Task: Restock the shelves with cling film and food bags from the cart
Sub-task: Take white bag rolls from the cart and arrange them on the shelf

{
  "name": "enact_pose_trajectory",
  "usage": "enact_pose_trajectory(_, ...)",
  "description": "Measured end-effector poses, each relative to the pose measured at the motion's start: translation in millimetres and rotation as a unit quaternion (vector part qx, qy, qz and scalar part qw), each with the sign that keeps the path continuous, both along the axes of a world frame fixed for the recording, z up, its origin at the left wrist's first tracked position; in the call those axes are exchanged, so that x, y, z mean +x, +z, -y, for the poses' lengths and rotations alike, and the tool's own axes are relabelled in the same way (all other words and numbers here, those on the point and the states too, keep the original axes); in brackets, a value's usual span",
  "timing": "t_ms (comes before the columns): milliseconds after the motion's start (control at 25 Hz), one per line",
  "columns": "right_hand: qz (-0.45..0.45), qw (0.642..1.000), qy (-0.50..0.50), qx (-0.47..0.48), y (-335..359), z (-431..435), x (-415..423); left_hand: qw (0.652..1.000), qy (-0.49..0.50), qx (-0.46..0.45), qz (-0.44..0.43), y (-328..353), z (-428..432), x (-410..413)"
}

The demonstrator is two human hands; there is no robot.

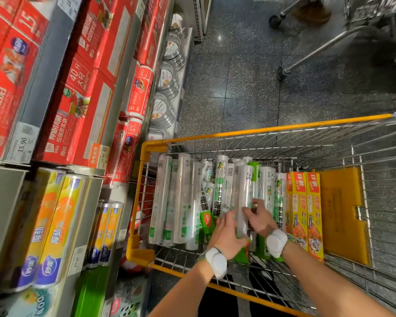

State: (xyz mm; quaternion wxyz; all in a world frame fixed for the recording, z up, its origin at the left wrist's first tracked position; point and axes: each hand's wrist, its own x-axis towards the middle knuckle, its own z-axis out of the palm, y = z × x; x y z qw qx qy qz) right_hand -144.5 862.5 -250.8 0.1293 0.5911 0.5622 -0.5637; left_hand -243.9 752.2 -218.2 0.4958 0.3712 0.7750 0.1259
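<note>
**Slick roll, crowded cart: a slip or a toppled stack is the risk**

Both hands are down in the cart [272, 129], which fills the view from 4 to 6 o'clock. Between them stands one clear-wrapped roll [244, 197], its lower end level with the knuckles. The right hand [262, 221] pinches it from 3 o'clock, fingertips curled onto the film. The left hand [226, 232] lies against its 9 o'clock side. Its fingers are blurred, so I cannot tell whether they wrap the roll or only press it.

The roll is not yet out; it leans among the other rolls [181, 202], touching its neighbours on both sides. That is probably the main hazard. A lift at an angle would likely drag the adjoining rolls with it and tip them over. Glossy wrapping looks slippery, so a light pinch near the bottom end may let the long top swing or slide free. A drop would land it back in the pile or through to the floor [238, 76] at 12 o'clock.

The yellow boxes [305, 213], upright at 3 o'clock of the right wrist, could be knocked flat by that forearm.

The shelves [46, 72] at 9 o'clock look packed with red boxes [78, 106]. Forcing a roll into a tight gap there may push stock off the edge.
</note>
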Motion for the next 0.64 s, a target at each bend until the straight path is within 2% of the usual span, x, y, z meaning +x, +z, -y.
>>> enact_pose_trajectory(120,0.033,0.997,-0.007,0.063,-5,-2,3,0.97,0.068,0.046,-0.228,-11,11,-49)
enact_pose_trajectory(200,0.046,0.995,0.001,0.094,-6,-4,4,0.952,0.1,-0.006,-0.288,-17,16,-84)
enact_pose_trajectory(280,0.061,0.991,0.004,0.116,-4,-4,2,0.956,0.13,-0.064,-0.254,-17,17,-99)
enact_pose_trajectory(360,0.049,0.993,0.001,0.109,3,4,-9,0.955,0.119,-0.085,-0.259,-21,19,-100)
enact_pose_trajectory(480,0.01,0.995,0.061,0.075,9,21,-36,0.951,0.121,-0.123,-0.256,-30,16,-115)
enact_pose_trajectory(640,-0.018,0.994,0.095,0.048,17,32,-77,0.966,0.181,-0.152,-0.106,-25,13,-130)
